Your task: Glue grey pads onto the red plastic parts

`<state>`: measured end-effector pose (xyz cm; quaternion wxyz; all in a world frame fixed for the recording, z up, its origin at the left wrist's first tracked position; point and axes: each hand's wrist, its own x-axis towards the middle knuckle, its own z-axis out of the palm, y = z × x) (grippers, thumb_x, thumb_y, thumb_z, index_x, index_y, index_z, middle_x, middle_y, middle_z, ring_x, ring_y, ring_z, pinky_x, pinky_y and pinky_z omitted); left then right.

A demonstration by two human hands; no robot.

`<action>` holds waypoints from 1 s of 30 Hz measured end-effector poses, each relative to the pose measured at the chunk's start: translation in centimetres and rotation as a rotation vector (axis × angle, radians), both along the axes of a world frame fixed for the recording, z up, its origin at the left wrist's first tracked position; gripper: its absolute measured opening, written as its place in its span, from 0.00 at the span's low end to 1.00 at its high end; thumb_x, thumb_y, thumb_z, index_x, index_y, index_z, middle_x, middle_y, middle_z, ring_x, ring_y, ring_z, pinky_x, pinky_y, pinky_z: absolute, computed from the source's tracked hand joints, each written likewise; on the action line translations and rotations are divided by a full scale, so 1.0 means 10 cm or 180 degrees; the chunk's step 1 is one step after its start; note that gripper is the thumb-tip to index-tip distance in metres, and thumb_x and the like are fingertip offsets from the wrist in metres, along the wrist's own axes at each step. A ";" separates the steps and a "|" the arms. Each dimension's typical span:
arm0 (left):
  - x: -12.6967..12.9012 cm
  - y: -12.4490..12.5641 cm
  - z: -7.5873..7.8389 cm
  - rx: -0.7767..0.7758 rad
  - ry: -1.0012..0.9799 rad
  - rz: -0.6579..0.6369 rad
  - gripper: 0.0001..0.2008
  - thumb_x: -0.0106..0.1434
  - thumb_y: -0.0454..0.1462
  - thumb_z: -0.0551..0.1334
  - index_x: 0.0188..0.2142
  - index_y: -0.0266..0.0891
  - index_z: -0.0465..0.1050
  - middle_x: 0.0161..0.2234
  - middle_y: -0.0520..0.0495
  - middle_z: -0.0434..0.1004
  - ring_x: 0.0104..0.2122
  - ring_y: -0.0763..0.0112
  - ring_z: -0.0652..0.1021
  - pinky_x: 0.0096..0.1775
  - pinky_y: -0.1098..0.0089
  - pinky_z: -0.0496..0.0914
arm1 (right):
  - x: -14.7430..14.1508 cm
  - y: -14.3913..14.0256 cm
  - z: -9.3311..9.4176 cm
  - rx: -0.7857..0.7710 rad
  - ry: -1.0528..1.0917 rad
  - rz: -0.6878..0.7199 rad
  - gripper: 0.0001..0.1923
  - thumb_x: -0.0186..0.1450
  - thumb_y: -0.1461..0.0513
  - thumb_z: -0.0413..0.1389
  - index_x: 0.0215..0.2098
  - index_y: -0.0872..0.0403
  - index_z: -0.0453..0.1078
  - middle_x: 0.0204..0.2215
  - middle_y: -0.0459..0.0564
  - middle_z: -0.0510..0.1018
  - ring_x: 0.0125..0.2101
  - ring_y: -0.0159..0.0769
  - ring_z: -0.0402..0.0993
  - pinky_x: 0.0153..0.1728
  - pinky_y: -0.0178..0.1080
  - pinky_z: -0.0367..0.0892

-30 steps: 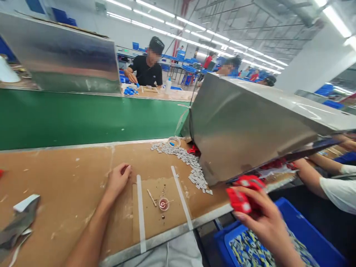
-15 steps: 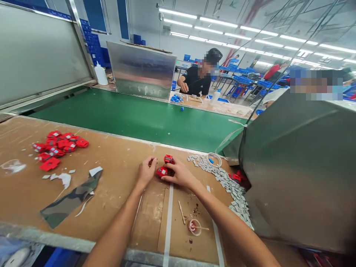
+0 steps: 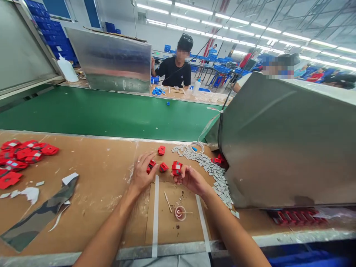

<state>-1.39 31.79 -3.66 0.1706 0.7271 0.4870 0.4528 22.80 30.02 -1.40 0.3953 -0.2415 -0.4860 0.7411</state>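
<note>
My right hand (image 3: pixel 189 178) grips a small red plastic part (image 3: pixel 176 167) just above the brown worktop (image 3: pixel 97 178). My left hand (image 3: pixel 142 171) rests on the worktop with its fingertips on another red part (image 3: pixel 151 165). Two more red parts lie close by, one (image 3: pixel 163 167) between my hands and one (image 3: pixel 161 150) a little farther back. A strip of several small grey tiles (image 3: pixel 211 168) runs along the worktop to the right of my right hand.
A heap of red parts (image 3: pixel 22 154) lies far left, with a camouflage scrap (image 3: pixel 39 215) nearer me. A small cup with a stick (image 3: pixel 180 213) sits between white tape lines. A metal hood (image 3: pixel 286 144) stands right. Behind runs a green conveyor (image 3: pixel 111 115); other people sit across it.
My view swung left from the blue bin to the worktop. My right hand brought the red parts to the bench; several now lie spread there and my hands have moved apart.
</note>
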 end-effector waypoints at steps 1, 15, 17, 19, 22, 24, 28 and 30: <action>0.06 -0.06 0.04 0.0211 0.0108 -0.0252 0.21 0.68 0.39 0.60 0.60 0.43 0.69 0.60 0.40 0.73 0.64 0.53 0.69 0.65 0.47 0.62 | 0.04 -0.05 -0.04 -0.0269 0.0212 0.0119 0.29 0.66 0.37 0.55 0.27 0.52 0.61 0.36 0.52 0.79 0.32 0.34 0.73 0.37 0.37 0.68; 0.46 -0.24 -0.16 -0.0044 0.0351 -0.1019 0.22 0.66 0.30 0.59 0.58 0.41 0.70 0.55 0.38 0.79 0.55 0.58 0.78 0.57 0.56 0.74 | 0.15 -0.18 0.08 0.0451 -0.1115 0.0301 0.29 0.65 0.35 0.52 0.41 0.51 0.64 0.41 0.50 0.71 0.44 0.37 0.71 0.52 0.43 0.70; 0.47 -0.25 -0.14 -0.0322 0.0135 -0.0973 0.20 0.65 0.30 0.61 0.55 0.41 0.73 0.51 0.40 0.81 0.51 0.59 0.81 0.54 0.59 0.75 | 0.22 -0.23 0.17 0.0588 -0.1078 0.0345 0.28 0.66 0.37 0.53 0.43 0.51 0.64 0.42 0.50 0.72 0.43 0.37 0.73 0.51 0.44 0.71; 0.49 -0.26 -0.11 -0.0605 -0.0099 -0.0983 0.18 0.64 0.32 0.62 0.54 0.40 0.74 0.50 0.41 0.83 0.48 0.60 0.82 0.53 0.61 0.76 | 0.35 -0.27 0.26 0.0681 -0.1182 0.0281 0.24 0.68 0.41 0.55 0.46 0.51 0.65 0.45 0.52 0.74 0.43 0.36 0.74 0.49 0.42 0.71; 0.50 -0.27 -0.08 -0.0986 -0.0378 -0.1021 0.17 0.63 0.34 0.64 0.52 0.39 0.76 0.49 0.41 0.84 0.46 0.60 0.83 0.51 0.63 0.76 | 0.59 -0.33 0.34 0.0669 -0.1663 0.0482 0.21 0.67 0.48 0.62 0.50 0.52 0.69 0.41 0.50 0.77 0.36 0.32 0.74 0.38 0.35 0.72; 0.50 -0.25 -0.07 -0.1265 -0.0548 -0.1069 0.17 0.63 0.37 0.65 0.51 0.38 0.77 0.48 0.41 0.84 0.45 0.60 0.83 0.49 0.63 0.77 | 0.68 -0.38 0.35 0.0632 -0.1957 0.0893 0.25 0.62 0.52 0.67 0.53 0.52 0.70 0.36 0.46 0.77 0.30 0.30 0.73 0.30 0.31 0.70; 0.47 -0.22 -0.08 -0.1676 -0.0872 -0.1112 0.18 0.63 0.40 0.66 0.51 0.36 0.77 0.47 0.41 0.84 0.44 0.59 0.83 0.47 0.64 0.77 | 0.57 -0.47 0.33 0.0899 -0.2178 0.1304 0.20 0.64 0.56 0.66 0.52 0.52 0.74 0.30 0.44 0.78 0.28 0.30 0.73 0.29 0.31 0.69; 0.47 -0.21 -0.08 -0.1779 -0.1007 -0.1090 0.18 0.63 0.41 0.66 0.50 0.35 0.76 0.46 0.40 0.83 0.44 0.59 0.83 0.48 0.64 0.77 | 0.46 -0.50 0.32 0.1142 -0.2132 0.1256 0.09 0.68 0.58 0.62 0.45 0.53 0.77 0.31 0.46 0.80 0.30 0.31 0.75 0.32 0.33 0.70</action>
